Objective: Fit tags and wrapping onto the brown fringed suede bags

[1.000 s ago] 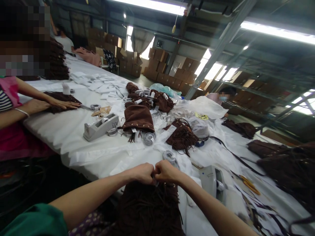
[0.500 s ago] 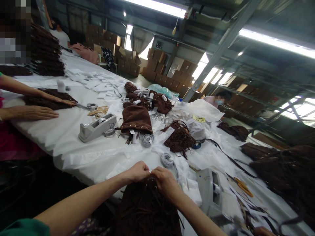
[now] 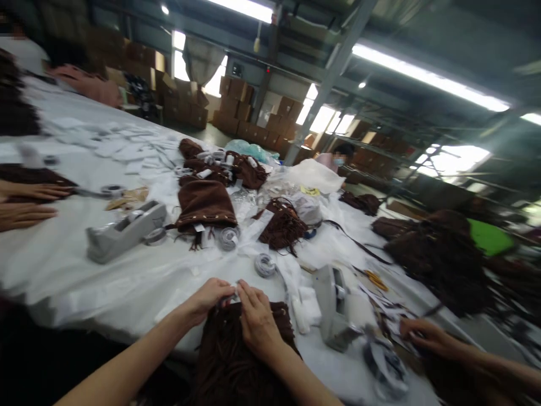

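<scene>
A dark brown fringed bag [image 3: 236,361] lies over the near edge of the white table [image 3: 63,265], right in front of me. My left hand [image 3: 209,297] pinches its top edge, fingers closed. My right hand [image 3: 256,318] rests on the bag's top beside the left one, fingers curled and pinching at the same spot, where a small pale piece shows between the fingertips. I cannot make out what that piece is.
A grey tape dispenser [image 3: 122,230] stands at left, another [image 3: 333,307] just right of my hands. Brown fringed bags [image 3: 205,203], tape rolls [image 3: 265,264] and white paper slips litter the table. Another person's hands [image 3: 25,203] lie at left; a third person's hand [image 3: 425,335] reaches in at right.
The camera has swung right and down. My hands have stayed together on the bag's top edge; my right hand now lies flatter over the bag. A hand has come into view at right.
</scene>
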A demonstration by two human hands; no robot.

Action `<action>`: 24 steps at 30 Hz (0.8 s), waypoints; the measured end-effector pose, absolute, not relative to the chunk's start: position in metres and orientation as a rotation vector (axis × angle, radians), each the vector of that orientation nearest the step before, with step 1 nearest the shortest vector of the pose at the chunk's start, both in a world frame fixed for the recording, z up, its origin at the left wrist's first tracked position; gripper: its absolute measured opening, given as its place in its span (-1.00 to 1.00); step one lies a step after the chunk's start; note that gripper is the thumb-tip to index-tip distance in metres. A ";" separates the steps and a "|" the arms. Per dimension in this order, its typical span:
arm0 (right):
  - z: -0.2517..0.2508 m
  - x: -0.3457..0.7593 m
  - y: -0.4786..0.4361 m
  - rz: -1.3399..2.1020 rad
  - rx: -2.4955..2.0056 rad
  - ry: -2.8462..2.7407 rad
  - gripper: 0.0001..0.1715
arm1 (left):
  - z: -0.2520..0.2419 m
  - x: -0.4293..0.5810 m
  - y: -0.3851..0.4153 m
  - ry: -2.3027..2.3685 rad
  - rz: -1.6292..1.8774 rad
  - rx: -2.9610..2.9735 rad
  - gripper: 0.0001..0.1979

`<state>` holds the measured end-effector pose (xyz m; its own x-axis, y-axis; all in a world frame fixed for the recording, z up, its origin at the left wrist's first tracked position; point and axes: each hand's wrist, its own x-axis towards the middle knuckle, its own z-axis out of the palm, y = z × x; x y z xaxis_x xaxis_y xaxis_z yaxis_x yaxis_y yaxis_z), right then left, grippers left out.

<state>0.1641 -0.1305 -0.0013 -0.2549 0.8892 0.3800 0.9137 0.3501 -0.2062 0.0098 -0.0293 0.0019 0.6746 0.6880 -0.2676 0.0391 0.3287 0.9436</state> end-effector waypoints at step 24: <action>0.050 0.370 -0.241 0.483 -2.012 -0.470 -0.53 | -0.019 0.000 -0.047 0.863 0.418 1.294 -0.44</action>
